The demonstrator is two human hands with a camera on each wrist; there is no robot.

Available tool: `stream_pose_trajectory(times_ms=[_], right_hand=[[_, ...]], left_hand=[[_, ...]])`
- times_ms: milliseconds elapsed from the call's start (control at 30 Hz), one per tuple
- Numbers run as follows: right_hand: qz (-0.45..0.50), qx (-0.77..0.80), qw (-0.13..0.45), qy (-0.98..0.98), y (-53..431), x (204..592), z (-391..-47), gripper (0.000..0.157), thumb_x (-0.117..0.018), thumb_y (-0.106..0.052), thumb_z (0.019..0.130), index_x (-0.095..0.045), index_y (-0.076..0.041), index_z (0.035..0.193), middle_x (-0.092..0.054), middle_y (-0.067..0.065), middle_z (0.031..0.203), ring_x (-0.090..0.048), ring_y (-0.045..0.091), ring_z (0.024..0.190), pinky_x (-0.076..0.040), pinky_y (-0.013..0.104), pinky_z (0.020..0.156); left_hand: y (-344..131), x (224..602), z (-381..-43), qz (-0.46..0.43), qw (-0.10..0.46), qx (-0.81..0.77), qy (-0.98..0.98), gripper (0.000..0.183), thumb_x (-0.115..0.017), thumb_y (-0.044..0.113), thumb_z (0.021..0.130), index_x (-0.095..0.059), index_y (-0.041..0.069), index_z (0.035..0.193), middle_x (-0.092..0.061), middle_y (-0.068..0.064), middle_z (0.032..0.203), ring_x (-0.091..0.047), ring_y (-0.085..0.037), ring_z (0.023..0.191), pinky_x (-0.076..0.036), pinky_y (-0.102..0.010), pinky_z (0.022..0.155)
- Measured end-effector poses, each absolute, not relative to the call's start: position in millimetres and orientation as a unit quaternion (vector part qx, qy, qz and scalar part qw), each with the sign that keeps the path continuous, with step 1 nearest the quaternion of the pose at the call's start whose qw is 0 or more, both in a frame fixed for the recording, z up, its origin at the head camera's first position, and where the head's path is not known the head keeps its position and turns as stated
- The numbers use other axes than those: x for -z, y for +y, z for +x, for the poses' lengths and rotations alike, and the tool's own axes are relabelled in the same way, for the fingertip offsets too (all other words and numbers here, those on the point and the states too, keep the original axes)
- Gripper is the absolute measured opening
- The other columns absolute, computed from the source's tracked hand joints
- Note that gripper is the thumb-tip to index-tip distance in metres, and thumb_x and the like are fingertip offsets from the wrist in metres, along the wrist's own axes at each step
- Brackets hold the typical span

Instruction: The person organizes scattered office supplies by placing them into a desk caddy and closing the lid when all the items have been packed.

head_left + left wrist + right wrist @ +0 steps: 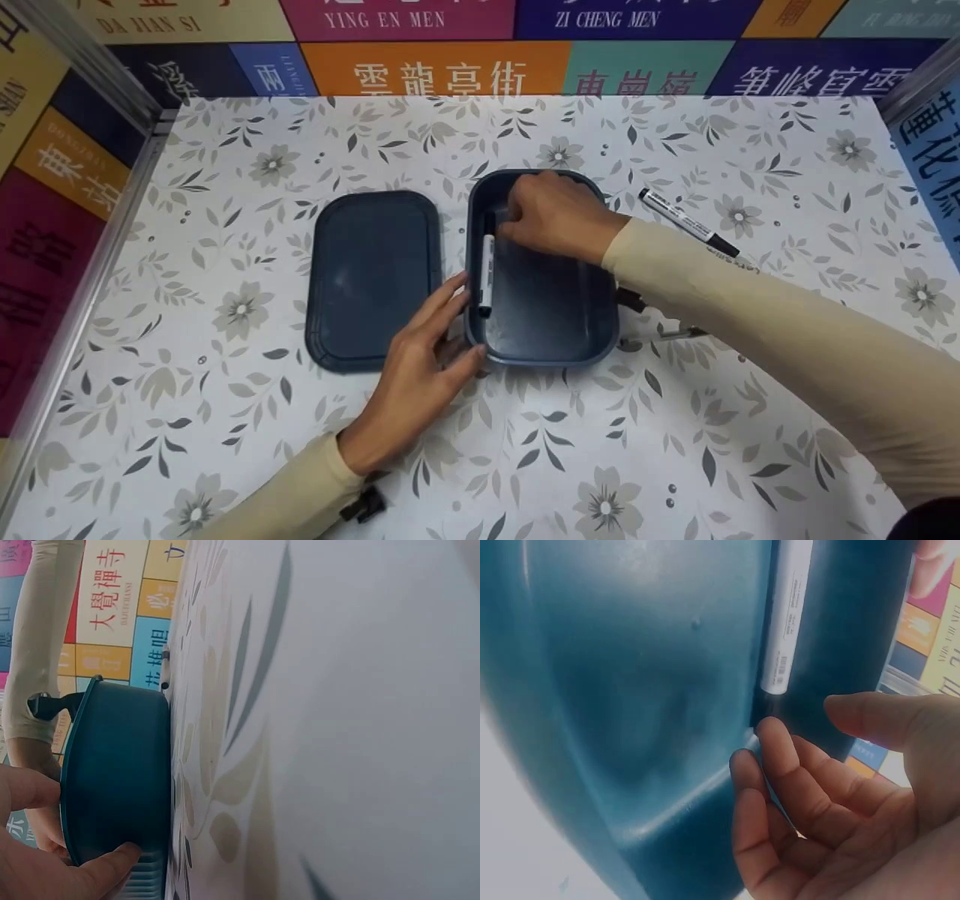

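A dark blue rectangular box (555,322) stands uncovered on the table. Along its left inner wall lies a white marker (487,274) with black ends, seen close up in the right wrist view. My right hand (559,214) is inside the far end of the box; its fingers (776,750) are loosely bent near the marker's end, thumb apart, with nothing between them. My left hand (420,367) rests against the box's near left side, its fingers (112,866) touching the outer wall.
A matching blue lid (371,277) lies flat to the left of the box. Another white marker (679,217) lies on the right, above my right sleeve (720,292). Partly behind that sleeve are a black-ended item (630,300) and a slim pen-like item (667,335). Printed panels (435,71) border the table.
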State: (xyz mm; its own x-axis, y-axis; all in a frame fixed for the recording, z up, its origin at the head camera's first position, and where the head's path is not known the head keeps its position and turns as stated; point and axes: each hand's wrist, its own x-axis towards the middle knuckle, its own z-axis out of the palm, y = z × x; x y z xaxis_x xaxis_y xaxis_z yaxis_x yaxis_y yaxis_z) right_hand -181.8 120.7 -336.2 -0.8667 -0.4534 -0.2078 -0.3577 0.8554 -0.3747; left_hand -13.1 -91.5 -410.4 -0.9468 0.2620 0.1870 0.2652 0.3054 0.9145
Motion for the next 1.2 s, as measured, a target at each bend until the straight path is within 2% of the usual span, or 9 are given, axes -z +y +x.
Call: stream_pose_trajectory(times_ms=[100, 300, 600, 867, 1100, 1200], right_hand=[[-0.216, 0.167, 0.135, 0.953, 125, 334, -177, 0.028, -0.073, -0.025, 0.098, -0.074, -0.01, 0.074, -0.06, -0.001, 0.062, -0.054, 0.02, 0.058, -0.045, 0.036, 0.055], [-0.218, 0.173, 0.12, 0.953, 135, 332, -165, 0.02, -0.074, -0.023, 0.097, -0.082, -0.006, 0.089, -0.072, 0.004, 0.075, -0.064, 0.025, 0.068, -0.052, 0.041, 0.061], [-0.216, 0.193, 0.125, 0.949, 144, 335, -156, 0.024, -0.076, -0.023, 0.101, -0.082, -0.001, 0.106, -0.077, 0.009, 0.089, -0.068, 0.024, 0.074, -0.058, 0.041, 0.065], [-0.229, 0.202, 0.09, 0.948, 155, 334, -138, 0.026, -0.076, -0.022, 0.101, -0.081, 0.001, 0.112, -0.078, 0.012, 0.094, -0.069, 0.024, 0.075, -0.059, 0.041, 0.066], [-0.251, 0.176, 0.05, 0.95, 167, 334, -120, 0.026, -0.076, -0.02, 0.101, -0.081, 0.003, 0.113, -0.078, 0.018, 0.102, -0.067, 0.038, 0.101, -0.059, 0.053, 0.081], [-0.25, 0.181, 0.045, 0.95, 173, 334, -114, 0.025, -0.076, -0.019, 0.102, -0.081, 0.002, 0.114, -0.078, 0.017, 0.104, -0.066, 0.038, 0.103, -0.06, 0.054, 0.082]], left_hand=[[-91, 411, -13, -0.167, 0.0, 0.573, -0.802, 0.067, -0.078, 0.0, 0.098, -0.052, -0.005, 0.159, -0.04, -0.001, 0.176, -0.045, -0.017, 0.155, -0.059, -0.036, 0.102], [-92, 412, -13, -0.172, 0.0, 0.577, -0.798, 0.067, -0.078, -0.001, 0.099, -0.051, -0.006, 0.159, -0.039, -0.003, 0.176, -0.043, -0.018, 0.156, -0.059, -0.041, 0.107], [-92, 413, -12, -0.167, 0.007, 0.567, -0.806, 0.067, -0.078, -0.002, 0.097, -0.052, -0.006, 0.159, -0.041, -0.003, 0.176, -0.049, -0.016, 0.151, -0.06, -0.034, 0.098], [-91, 413, -12, -0.164, 0.004, 0.574, -0.802, 0.067, -0.078, -0.003, 0.096, -0.053, -0.006, 0.158, -0.041, -0.002, 0.175, -0.05, -0.017, 0.151, -0.06, -0.034, 0.102], [-91, 411, -13, -0.156, -0.018, 0.59, -0.792, 0.067, -0.076, 0.0, 0.1, -0.05, -0.003, 0.161, -0.036, 0.001, 0.177, -0.045, -0.017, 0.155, -0.058, -0.035, 0.107], [-91, 411, -12, -0.151, -0.013, 0.585, -0.797, 0.062, -0.077, 0.0, 0.1, -0.055, -0.003, 0.158, -0.038, 0.002, 0.177, -0.055, -0.019, 0.144, -0.061, -0.035, 0.1]])
